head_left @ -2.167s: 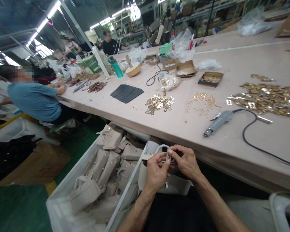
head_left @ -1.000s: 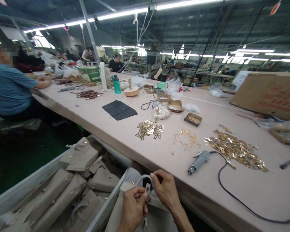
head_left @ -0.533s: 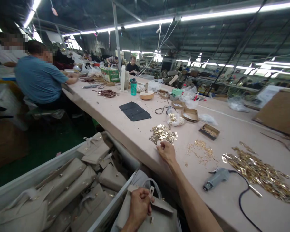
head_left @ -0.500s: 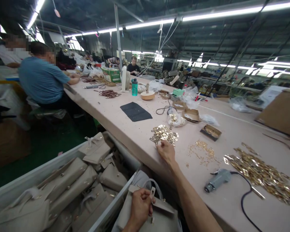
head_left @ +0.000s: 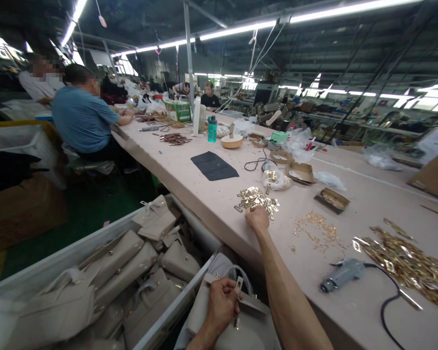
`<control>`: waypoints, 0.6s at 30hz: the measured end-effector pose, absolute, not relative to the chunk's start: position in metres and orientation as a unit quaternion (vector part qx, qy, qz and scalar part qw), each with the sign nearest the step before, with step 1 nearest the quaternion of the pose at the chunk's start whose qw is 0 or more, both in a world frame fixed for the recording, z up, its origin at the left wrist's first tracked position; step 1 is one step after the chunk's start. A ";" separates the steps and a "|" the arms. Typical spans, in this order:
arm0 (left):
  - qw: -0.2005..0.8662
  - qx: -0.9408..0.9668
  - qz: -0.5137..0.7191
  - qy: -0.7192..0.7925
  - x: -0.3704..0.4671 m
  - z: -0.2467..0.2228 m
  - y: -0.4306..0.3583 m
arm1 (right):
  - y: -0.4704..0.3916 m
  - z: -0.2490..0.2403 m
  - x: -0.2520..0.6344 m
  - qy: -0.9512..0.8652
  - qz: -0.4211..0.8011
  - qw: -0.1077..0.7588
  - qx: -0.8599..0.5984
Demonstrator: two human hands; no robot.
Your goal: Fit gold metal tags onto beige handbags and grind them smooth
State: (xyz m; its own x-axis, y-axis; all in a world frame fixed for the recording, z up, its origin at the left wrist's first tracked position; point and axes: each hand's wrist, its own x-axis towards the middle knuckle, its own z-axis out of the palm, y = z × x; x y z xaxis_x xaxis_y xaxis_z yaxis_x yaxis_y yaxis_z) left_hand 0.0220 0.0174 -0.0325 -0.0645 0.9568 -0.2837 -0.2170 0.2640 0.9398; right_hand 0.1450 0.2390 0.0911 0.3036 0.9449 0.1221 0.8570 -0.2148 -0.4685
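My left hand (head_left: 222,302) is closed at the front of a beige handbag (head_left: 253,326), its fingers pinching a small gold metal plate (head_left: 239,284) that stands up by the flap. The bag's pale handle loops behind the plate. On the table edge, my right hand (head_left: 258,218) reaches into a pile of gold metal plates (head_left: 254,196). Its fingers are curled down against the near side of the pile, and whatever is between them is hidden.
A white bin (head_left: 200,281) of beige handbags stands at left. On the table are tiny gold fittings (head_left: 319,228), a grey power screwdriver (head_left: 343,275) with a cord, a bigger heap of gold plates (head_left: 409,262), an open box (head_left: 331,201) and a black sheet (head_left: 214,166). A co-worker (head_left: 82,114) sits at far left.
The view has swung a little left, so everything sits further right. My right hand has pushed closer into the pile of plates, its fingers now less visible. My left hand stays at the bag.
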 end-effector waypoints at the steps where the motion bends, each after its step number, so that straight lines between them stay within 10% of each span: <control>1: 0.590 0.349 0.497 0.532 0.022 -0.031 0.017 | 0.233 0.091 0.151 -0.583 0.095 0.231 -0.773; 18: 0.619 0.350 0.491 0.504 0.023 -0.031 0.014 | 0.174 0.061 0.217 -0.610 0.111 0.303 -0.723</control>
